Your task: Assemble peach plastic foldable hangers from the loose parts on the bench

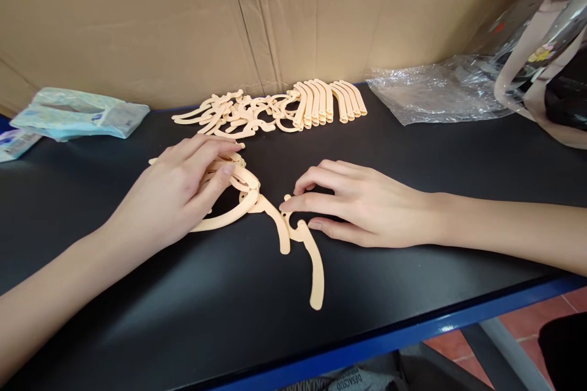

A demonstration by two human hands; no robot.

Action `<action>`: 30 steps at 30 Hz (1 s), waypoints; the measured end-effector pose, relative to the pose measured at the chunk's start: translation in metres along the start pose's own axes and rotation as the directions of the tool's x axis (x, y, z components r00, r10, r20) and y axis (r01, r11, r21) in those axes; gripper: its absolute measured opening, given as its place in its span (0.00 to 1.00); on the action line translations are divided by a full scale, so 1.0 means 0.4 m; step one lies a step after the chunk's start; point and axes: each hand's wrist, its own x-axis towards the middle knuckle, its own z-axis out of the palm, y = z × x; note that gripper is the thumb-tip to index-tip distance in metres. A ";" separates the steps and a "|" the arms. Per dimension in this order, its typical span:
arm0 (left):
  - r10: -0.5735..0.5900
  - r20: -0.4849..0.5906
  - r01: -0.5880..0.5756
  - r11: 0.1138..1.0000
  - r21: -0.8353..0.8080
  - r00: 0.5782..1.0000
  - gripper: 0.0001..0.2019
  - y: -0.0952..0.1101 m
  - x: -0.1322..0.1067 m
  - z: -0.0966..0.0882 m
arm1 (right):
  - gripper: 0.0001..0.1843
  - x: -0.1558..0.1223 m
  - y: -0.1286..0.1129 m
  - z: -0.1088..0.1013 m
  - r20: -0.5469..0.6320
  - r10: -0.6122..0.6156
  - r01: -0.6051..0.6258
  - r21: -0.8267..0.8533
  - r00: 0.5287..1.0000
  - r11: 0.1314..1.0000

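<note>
My left hand [183,186] lies over a small heap of cream plastic folding hangers [229,214], its fingers stretched out and its thumb resting by a curved arm. The hand hides part of this heap. My right hand [362,204] has its thumb and index finger on either side of a folding hanger [315,263], touching it at the hook and the joint. That hanger lies flat on the black table, one curved arm pointing toward the front edge. Another curved arm [279,226] lies just left of it, close to the heap.
Behind my hands lie a jumble of hook pieces [250,113] and rows of curved arms [316,101]. A clear plastic bag [440,91] and a transparent bottle with a strap [545,30] stand back right. A tissue pack [77,113] is back left. Cardboard [160,24] borders the back.
</note>
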 end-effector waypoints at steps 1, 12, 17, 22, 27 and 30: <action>0.012 -0.017 -0.011 1.000 0.004 1.000 0.20 0.000 0.000 0.000 | 0.17 0.000 0.000 -0.001 -0.003 -0.004 0.004 0.000 1.000 1.000; 0.042 -0.023 -0.042 0.999 0.005 0.999 0.15 -0.012 0.004 0.001 | 0.14 0.004 -0.007 -0.001 -0.046 0.033 -0.032 0.033 0.998 0.999; 0.079 -0.014 -0.080 0.996 -0.046 0.997 0.14 -0.019 0.009 0.009 | 0.16 0.001 -0.006 -0.004 -0.064 -0.107 0.112 0.074 0.992 0.991; 0.061 -0.026 -0.063 0.994 -0.087 0.998 0.15 -0.018 0.007 0.008 | 0.16 -0.004 -0.005 -0.003 -0.063 -0.108 0.114 0.101 0.992 0.988; 0.080 -0.061 -0.083 0.996 -0.033 0.995 0.13 -0.008 0.002 -0.004 | 0.17 0.001 -0.004 0.000 -0.054 -0.102 0.106 0.098 0.993 0.989; 0.126 -0.119 -0.124 0.992 0.018 0.985 0.11 -0.009 0.000 -0.008 | 0.17 0.002 -0.005 0.001 -0.048 -0.099 0.103 0.089 0.994 0.991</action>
